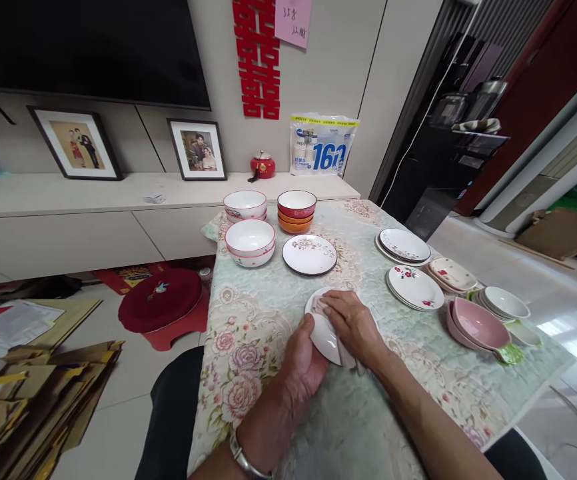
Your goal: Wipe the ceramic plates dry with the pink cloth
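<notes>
A white plate is tilted above the flowered tablecloth, close to me. My left hand grips its lower left edge, with the thumb on the rim and the other fingers hidden beneath. A pale pinkish cloth lies across the plate's face. My right hand presses this cloth onto the plate, its fingers together over it. Beyond the hands, a dark-rimmed patterned plate lies flat on the table.
Stacked white bowls and red and orange bowls stand behind. Stacks of flowered plates, pink bowls and small white bowls sit at right. A red stool is left of the table.
</notes>
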A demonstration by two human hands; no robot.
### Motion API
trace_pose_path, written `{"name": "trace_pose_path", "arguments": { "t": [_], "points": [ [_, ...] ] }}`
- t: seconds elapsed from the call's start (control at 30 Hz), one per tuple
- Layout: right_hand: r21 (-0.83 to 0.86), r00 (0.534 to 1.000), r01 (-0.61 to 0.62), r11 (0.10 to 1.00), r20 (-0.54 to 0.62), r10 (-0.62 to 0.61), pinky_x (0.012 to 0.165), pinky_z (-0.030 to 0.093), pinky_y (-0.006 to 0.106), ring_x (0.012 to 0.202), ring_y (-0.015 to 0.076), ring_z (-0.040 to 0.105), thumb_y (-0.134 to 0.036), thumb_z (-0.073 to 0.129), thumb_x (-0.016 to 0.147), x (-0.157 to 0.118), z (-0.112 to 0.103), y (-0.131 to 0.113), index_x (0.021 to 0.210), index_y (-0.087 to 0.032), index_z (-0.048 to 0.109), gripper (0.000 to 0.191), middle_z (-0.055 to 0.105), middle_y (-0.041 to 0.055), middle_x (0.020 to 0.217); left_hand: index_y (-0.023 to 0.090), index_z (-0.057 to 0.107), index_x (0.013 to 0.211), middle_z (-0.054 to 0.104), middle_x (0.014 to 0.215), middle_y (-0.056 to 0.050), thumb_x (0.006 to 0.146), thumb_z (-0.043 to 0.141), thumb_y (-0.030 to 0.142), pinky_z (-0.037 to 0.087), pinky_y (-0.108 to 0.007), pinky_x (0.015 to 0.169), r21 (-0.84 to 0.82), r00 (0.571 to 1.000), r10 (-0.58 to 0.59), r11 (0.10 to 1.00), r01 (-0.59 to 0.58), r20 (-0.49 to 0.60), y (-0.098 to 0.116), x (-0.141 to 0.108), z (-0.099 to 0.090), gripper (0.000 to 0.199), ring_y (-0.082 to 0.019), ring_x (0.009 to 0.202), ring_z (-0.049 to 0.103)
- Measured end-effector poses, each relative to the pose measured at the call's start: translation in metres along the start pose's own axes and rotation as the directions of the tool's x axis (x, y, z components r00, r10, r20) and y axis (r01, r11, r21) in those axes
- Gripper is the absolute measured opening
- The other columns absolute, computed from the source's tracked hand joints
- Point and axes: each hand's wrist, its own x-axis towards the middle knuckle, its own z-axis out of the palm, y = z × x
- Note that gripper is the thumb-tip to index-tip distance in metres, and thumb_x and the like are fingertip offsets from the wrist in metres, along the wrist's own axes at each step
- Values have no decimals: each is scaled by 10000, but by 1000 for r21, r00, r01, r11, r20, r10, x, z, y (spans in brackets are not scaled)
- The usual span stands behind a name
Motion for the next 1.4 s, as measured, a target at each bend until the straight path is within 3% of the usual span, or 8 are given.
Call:
{"name": "trace_pose_path", "arguments": {
  "t": [0.17, 0.3, 0.57, 0.73, 0.87, 1.03, 1.23, 1.4],
  "points": [
    [-202, 980, -173, 964, 58, 188, 921, 446, 328, 1013, 207, 583, -236, 457, 957, 24, -3, 25, 1024, -185, 700, 257, 701, 71, 1043, 138, 520, 1279, 722, 1010, -99, 747, 560, 39, 499, -392, 883, 148, 998, 34, 988, -40, 48, 0, -2, -1, 543, -244, 923, 675],
    [-259, 971, -220, 941, 38, 237, 892, 429, 365, 944, 237, 602, -217, 427, 961, 33, -3, 32, 917, -152, 710, 294, 708, 120, 951, 155, 491, 1307, 708, 1075, -111, 745, 587, 41, 496, -385, 880, 183, 998, 52, 982, -55, 21, 1, -4, 0, 581, -247, 954, 668],
    [-127, 985, -11, 992, 169, 32, 914, 437, 294, 1010, 181, 568, -199, 502, 946, 32, 10, 6, 970, -225, 711, 212, 697, 23, 1038, 181, 588, 1155, 712, 901, -46, 693, 626, 26, 485, -328, 730, 118, 997, 27, 992, -35, 71, 0, 2, -4, 489, -182, 723, 645],
    [-28, 982, 113, 993, 157, -108, 913, 462, 349, 1021, 201, 556, -194, 488, 953, 20, 7, -8, 1010, -204, 689, 210, 676, 56, 1051, 123, 647, 865, 681, 752, -72, 761, 591, 241, 480, -339, 689, -8, 990, -86, 996, 87, 110, 8, -4, 4, 167, -199, 659, 623],
    [-8, 969, 184, 983, 167, -180, 913, 481, 379, 1044, 212, 552, -171, 473, 950, 1, -2, -27, 1070, -201, 664, 228, 652, 83, 1086, 103, 660, 943, 696, 845, -108, 851, 498, 393, 497, -342, 780, -150, 985, -107, 980, 128, 137, 13, -10, 7, 345, -227, 814, 657],
    [21, 954, 250, 968, 166, -250, 1017, 452, 413, 1158, 219, 524, -155, 461, 953, -28, -12, -42, 1154, -211, 623, 264, 633, 89, 1170, 40, 668, 942, 699, 853, -156, 877, 446, 449, 500, -364, 844, -116, 987, -113, 985, 127, 116, 13, -7, 2, 470, -270, 895, 659],
    [30, 938, 304, 952, 165, -305, 1054, 452, 427, 1255, 227, 496, -105, 474, 935, -63, -27, -25, 1211, -238, 595, 330, 612, 82, 1255, 74, 650, 1131, 720, 924, -146, 899, 361, 471, 503, -399, 814, 17, 982, -139, 990, 138, 131, 11, -6, 7, 544, -286, 898, 657],
    [60, 938, 293, 954, 175, -299, 1059, 452, 435, 1279, 228, 478, -70, 478, 924, -80, -37, -11, 1242, -245, 571, 375, 596, 84, 1283, 88, 630, 1188, 722, 996, -135, 915, 317, 456, 487, -410, 849, 31, 983, -116, 993, 113, 145, 6, -5, 13, 555, -283, 928, 653]
  ]
}}
